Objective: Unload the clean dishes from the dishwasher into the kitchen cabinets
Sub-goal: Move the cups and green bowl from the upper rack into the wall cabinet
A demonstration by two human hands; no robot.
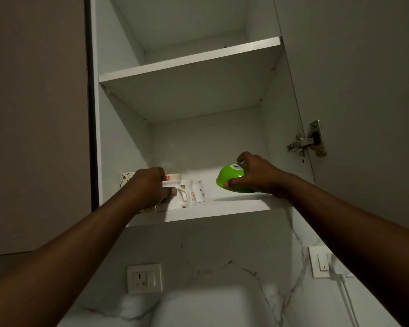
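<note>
While both arms reach up into the open cabinet [109,142], the step in hand looks like setting two dishes on the bottom shelf [222,210] at once. The left hand [149,186] grasps a white mug [178,197] near the shelf's left front corner, fingers curled over the rim and the thumb by the handle; other mugs [200,191] stand just behind and beside it, close enough to knock. The right hand [253,173] grips an upturned green bowl [232,177] toward the right front edge, fingers over its base and thumb under the rim; the bowl sits tilted, and whether its rim touches the shelf I cannot tell.

To do this well, I judge the mug should settle flat, its handle turned clear of its neighbours, before the fingers let go. The bowl wants levelling, then a gentle push back from the front edge so it cannot tip off. Releasing one hand at a time seems safer. The upper shelf [189,64] offers room should this one crowd.
</note>
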